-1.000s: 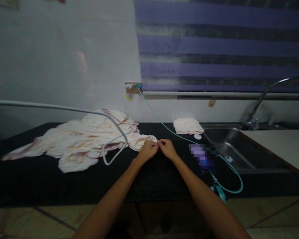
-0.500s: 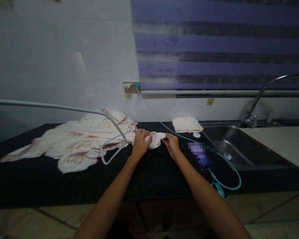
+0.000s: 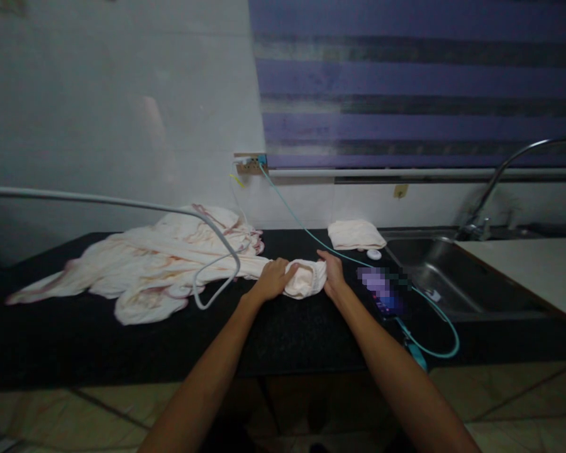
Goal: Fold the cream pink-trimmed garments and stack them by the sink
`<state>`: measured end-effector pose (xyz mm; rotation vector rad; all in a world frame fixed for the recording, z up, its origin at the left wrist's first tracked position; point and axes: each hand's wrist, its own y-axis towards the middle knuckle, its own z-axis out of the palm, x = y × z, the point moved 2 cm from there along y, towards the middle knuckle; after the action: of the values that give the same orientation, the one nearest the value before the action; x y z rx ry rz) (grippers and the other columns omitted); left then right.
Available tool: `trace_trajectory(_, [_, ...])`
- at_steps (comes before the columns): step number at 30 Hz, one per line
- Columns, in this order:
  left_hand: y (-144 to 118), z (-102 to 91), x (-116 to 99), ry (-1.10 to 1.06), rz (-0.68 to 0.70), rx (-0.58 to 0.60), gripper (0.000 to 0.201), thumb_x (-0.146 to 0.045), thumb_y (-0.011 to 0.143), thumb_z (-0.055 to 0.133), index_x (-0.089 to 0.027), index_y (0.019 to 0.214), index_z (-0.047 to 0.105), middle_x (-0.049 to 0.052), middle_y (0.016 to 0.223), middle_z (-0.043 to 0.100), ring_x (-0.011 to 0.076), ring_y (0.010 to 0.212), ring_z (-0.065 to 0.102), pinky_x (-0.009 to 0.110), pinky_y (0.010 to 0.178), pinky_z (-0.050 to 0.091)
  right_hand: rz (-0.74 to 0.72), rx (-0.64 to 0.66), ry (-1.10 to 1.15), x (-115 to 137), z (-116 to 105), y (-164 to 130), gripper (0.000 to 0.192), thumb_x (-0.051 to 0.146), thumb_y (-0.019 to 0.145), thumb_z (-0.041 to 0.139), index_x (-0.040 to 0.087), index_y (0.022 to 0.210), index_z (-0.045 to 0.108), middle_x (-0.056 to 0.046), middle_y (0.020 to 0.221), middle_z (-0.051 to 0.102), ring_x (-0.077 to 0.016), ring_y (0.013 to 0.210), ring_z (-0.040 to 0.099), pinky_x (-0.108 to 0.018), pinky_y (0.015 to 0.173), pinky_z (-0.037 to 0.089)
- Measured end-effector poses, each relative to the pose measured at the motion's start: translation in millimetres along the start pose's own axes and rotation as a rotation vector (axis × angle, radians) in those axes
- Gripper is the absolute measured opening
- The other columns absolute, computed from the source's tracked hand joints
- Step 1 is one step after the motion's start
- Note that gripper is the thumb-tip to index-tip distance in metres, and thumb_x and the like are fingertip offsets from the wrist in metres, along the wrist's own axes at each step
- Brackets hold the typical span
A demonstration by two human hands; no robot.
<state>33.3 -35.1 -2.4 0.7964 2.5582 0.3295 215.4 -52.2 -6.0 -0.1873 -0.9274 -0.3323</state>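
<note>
A rumpled cream garment with pinkish edging lies over the left part of the black counter. One narrow end of it stretches right to my hands and opens in a round, gathered cuff. My left hand is closed round the cloth on the cuff's left side, its thumb at the opening. At the cuff's right side, my right hand grips the gathered edge; some of its fingers are hidden behind the cloth.
A grey cable loops in front of the garment. A folded cream cloth and a small white disc lie behind my right hand. A phone on a teal cord lies beside the steel sink.
The cuff has come round so its opening shows, and it is spread wider. My right hand has shifted slightly right, and my left hand has moved right and a little nearer.
</note>
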Motion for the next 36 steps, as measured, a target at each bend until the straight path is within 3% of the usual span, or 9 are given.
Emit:
trace_trajectory(7, [-6, -13.6, -12, -0.017, -0.189, -0.011, 0.063, -0.060, 0.104, 0.027, -0.017, 0.094, 0.072, 0.012, 0.092, 0.072, 0.0253, 0.088, 0.067, 0.032, 0.074, 0.041, -0.044, 0.018, -0.127, 0, -1, 2, 0.032, 0.044, 0.067, 0.075, 0.024, 0.063, 0.049, 0.009, 0.052, 0.047, -0.0117, 0.050, 0.046, -0.026, 0.051, 0.037])
trace_trajectory(12, [-8, -20.6, -16, -0.033, -0.285, -0.051, 0.066, -0.059, 0.103, 0.031, -0.014, 0.084, 0.075, 0.012, 0.082, 0.072, 0.0246, 0.080, 0.065, 0.031, 0.066, 0.032, -0.115, 0.125, -0.274, 6, 1, -2, 0.039, 0.052, 0.068, 0.078, 0.022, 0.066, 0.053, 0.009, 0.058, 0.048, -0.0115, 0.059, 0.046, -0.024, 0.056, 0.035])
trace_trajectory(14, [-8, -20.5, -14, -0.054, -0.299, -0.058, 0.067, -0.060, 0.102, 0.030, -0.014, 0.084, 0.075, 0.012, 0.083, 0.073, 0.0246, 0.080, 0.066, 0.031, 0.065, 0.032, -0.149, 0.221, -0.349, 6, 4, -7, 0.039, 0.052, 0.066, 0.082, 0.021, 0.073, 0.058, 0.007, 0.066, 0.054, -0.0121, 0.066, 0.049, -0.023, 0.061, 0.039])
trace_trajectory(19, [-6, -16.5, -6, -0.146, -0.240, -0.034, 0.058, -0.059, 0.102, 0.035, -0.019, 0.098, 0.077, 0.009, 0.099, 0.076, 0.0256, 0.094, 0.068, 0.030, 0.071, 0.039, -0.351, 0.629, -0.682, -4, 10, -18, 0.052, 0.045, 0.068, 0.085, 0.021, 0.109, 0.065, 0.000, 0.102, 0.066, -0.0173, 0.093, 0.061, -0.029, 0.085, 0.049])
trace_trajectory(22, [-4, -15.0, 0, -0.197, -0.177, -0.033, 0.057, -0.056, 0.104, 0.030, -0.020, 0.099, 0.074, 0.009, 0.102, 0.075, 0.0246, 0.098, 0.068, 0.031, 0.078, 0.044, -0.422, 0.686, -0.778, -7, 6, -14, 0.040, 0.040, 0.075, 0.078, 0.019, 0.108, 0.069, -0.003, 0.104, 0.070, -0.0190, 0.095, 0.063, -0.033, 0.091, 0.049])
trace_trajectory(26, [-1, -14.2, 1, -0.226, -0.122, -0.079, 0.050, -0.055, 0.104, 0.029, -0.019, 0.105, 0.064, 0.008, 0.094, 0.070, 0.0232, 0.088, 0.066, 0.033, 0.081, 0.047, -0.449, 0.553, -0.785, -6, -1, -3, 0.026, 0.037, 0.079, 0.071, 0.019, 0.098, 0.075, -0.003, 0.094, 0.075, -0.0196, 0.088, 0.067, -0.031, 0.085, 0.051])
trace_trajectory(31, [-4, -23.0, -17, -0.160, 0.003, -0.280, 0.046, -0.058, 0.097, 0.050, -0.016, 0.115, 0.055, 0.013, 0.115, 0.061, 0.0266, 0.110, 0.057, 0.040, 0.099, 0.044, -0.463, 0.212, -0.772, 3, -16, 17, 0.028, 0.039, 0.079, 0.061, 0.017, 0.091, 0.074, -0.006, 0.089, 0.075, -0.0218, 0.083, 0.067, -0.032, 0.079, 0.052])
trace_trajectory(33, [-9, -25.0, -26, -0.091, 0.085, -0.215, 0.043, -0.058, 0.097, 0.052, -0.017, 0.106, 0.058, 0.010, 0.107, 0.062, 0.0254, 0.102, 0.057, 0.039, 0.094, 0.045, -0.463, 0.069, -0.765, 10, -26, 26, 0.030, 0.040, 0.078, 0.058, 0.017, 0.090, 0.074, -0.007, 0.088, 0.075, -0.0227, 0.082, 0.066, -0.033, 0.078, 0.052])
trace_trajectory(36, [-22, -21.3, -36, 0.060, 0.184, 0.042, 0.041, -0.060, 0.094, 0.057, -0.019, 0.097, 0.063, 0.008, 0.102, 0.065, 0.0248, 0.095, 0.058, 0.036, 0.086, 0.044, -0.461, -0.086, -0.749, 21, -39, 34, 0.033, 0.034, 0.077, 0.052, 0.017, 0.094, 0.074, -0.009, 0.094, 0.076, -0.0240, 0.089, 0.066, -0.034, 0.083, 0.052])
